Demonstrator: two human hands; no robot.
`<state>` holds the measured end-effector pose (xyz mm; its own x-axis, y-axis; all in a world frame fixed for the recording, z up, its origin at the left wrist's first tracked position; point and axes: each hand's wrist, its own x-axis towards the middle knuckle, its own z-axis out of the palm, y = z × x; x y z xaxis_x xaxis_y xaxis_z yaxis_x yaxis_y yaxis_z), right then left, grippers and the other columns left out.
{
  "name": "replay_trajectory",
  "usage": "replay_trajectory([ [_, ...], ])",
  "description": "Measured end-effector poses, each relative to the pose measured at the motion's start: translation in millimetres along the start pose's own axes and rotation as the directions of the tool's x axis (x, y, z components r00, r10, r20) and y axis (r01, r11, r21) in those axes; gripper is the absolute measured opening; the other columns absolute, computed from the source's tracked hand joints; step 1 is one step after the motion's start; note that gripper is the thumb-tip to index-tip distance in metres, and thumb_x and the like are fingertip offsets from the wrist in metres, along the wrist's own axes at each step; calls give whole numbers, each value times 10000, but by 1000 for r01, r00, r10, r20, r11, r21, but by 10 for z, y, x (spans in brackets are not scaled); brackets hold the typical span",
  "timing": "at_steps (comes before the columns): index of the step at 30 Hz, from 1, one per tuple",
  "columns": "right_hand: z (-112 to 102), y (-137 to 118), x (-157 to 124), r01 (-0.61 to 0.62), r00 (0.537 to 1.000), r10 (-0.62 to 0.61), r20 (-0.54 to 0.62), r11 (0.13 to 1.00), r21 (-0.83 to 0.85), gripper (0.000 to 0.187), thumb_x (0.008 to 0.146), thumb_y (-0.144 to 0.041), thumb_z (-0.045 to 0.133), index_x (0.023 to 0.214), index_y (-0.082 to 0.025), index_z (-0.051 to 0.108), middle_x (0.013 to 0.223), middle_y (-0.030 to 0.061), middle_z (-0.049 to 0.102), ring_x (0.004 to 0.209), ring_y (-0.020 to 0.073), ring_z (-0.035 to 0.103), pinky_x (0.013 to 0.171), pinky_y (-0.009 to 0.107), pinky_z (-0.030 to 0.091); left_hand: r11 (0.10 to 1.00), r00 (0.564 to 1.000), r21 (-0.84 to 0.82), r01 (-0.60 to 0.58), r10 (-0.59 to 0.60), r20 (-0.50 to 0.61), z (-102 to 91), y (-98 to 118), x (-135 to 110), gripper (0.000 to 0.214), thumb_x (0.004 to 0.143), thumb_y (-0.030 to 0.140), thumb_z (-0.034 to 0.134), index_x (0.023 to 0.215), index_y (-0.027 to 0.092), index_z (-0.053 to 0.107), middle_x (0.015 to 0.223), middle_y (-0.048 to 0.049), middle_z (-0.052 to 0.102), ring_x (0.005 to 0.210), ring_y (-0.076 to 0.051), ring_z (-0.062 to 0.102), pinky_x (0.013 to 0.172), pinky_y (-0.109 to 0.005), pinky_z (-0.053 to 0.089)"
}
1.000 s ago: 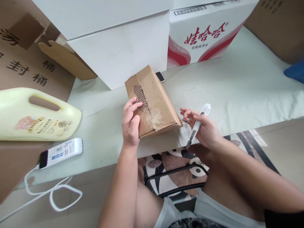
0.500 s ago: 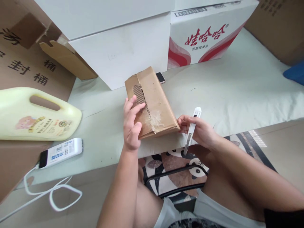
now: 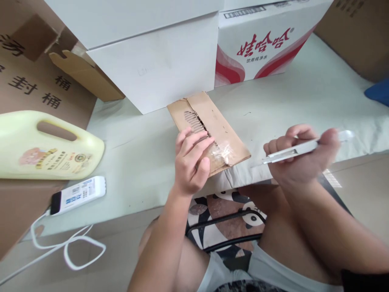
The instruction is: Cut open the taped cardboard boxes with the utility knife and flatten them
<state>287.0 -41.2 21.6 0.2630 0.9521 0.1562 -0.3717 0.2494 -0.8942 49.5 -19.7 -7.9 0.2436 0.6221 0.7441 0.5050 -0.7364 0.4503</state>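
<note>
Near left: white cable (image 3: pixel 67 247), power bank (image 3: pixel 79 194), yellow jug (image 3: pixel 45 146) on its side, well apart from our hands. Our left hand (image 3: pixel 190 162) spread flat on cardboard box (image 3: pixel 219 125), fingers over torn patch. Our right hand (image 3: pixel 299 164) clenched round utility knife (image 3: pixel 288 151), blade tip just beside box's right corner. Behind: white box (image 3: pixel 158 69), red-printed carton (image 3: pixel 261 44).

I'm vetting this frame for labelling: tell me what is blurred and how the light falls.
Head view: the right hand and its utility knife are smeared by motion blur. Head view: the left hand and the small cardboard box stay sharp. Head view: soft, even light, faint shadows, no glare.
</note>
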Motion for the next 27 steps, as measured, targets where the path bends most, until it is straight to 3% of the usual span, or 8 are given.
replay_trajectory([
  [2,43,-17,-67,86,995,-89,-46,994,-60,485,842,-747,615,711,-289,706,437,-27,495,376,137,458,411,318,305,1000,1000,3,24,-24,-12,48,60,2,362,972,295,415,1171,200,702,1214,-105,695,1222,-288,596,1196,-552,374],
  [5,96,0,-203,197,979,-205,-6,950,-241,445,797,-745,685,781,-304,741,603,13,672,507,190,624,438,342,409,999,999,15,50,-50,-15,66,102,-4,369,969,303,399,1157,207,702,1213,-104,693,1220,-294,593,1191,-562,377],
  [8,131,-17,-346,242,968,-241,71,818,-522,237,834,-527,782,842,-293,743,664,20,705,546,181,623,500,350,448,998,999,30,53,-53,-4,48,107,-6,373,970,297,392,1161,207,700,1215,-103,695,1224,-295,589,1190,-559,382],
  [11,157,-75,-428,207,978,-161,131,710,-673,133,873,-392,769,835,-273,725,654,17,693,538,156,597,516,330,436,998,999,29,51,-51,-3,38,109,-4,369,967,285,395,1157,195,699,1204,-110,696,1220,-287,590,1190,-545,383],
  [14,170,-96,-420,300,952,-167,255,666,-683,82,889,-334,742,856,-266,711,643,1,690,509,139,586,475,295,427,998,998,23,58,-58,-6,44,120,-4,366,960,282,400,1149,191,701,1202,-110,696,1229,-288,583,1185,-540,388],
  [20,241,-84,-348,555,831,-310,461,496,-668,126,849,-143,708,830,-248,642,636,-35,679,487,108,592,448,247,432,996,996,10,84,-84,-10,49,131,-10,372,961,279,402,1133,173,714,1193,-120,700,1232,-297,585,1197,-548,374],
  [24,289,-141,-346,632,772,-280,571,443,-636,191,843,-70,666,851,-249,598,696,-16,701,558,122,643,509,252,496,997,997,7,78,-78,-14,47,123,-13,375,966,297,409,1126,161,720,1179,-125,701,1225,-300,588,1189,-547,387],
  [27,274,-144,-346,642,763,-281,582,432,-633,203,828,-61,656,860,-249,585,700,-16,691,536,113,625,488,243,480,997,997,25,74,-74,-11,46,125,-12,378,967,300,404,1128,169,720,1185,-119,703,1234,-299,580,1178,-545,402],
])
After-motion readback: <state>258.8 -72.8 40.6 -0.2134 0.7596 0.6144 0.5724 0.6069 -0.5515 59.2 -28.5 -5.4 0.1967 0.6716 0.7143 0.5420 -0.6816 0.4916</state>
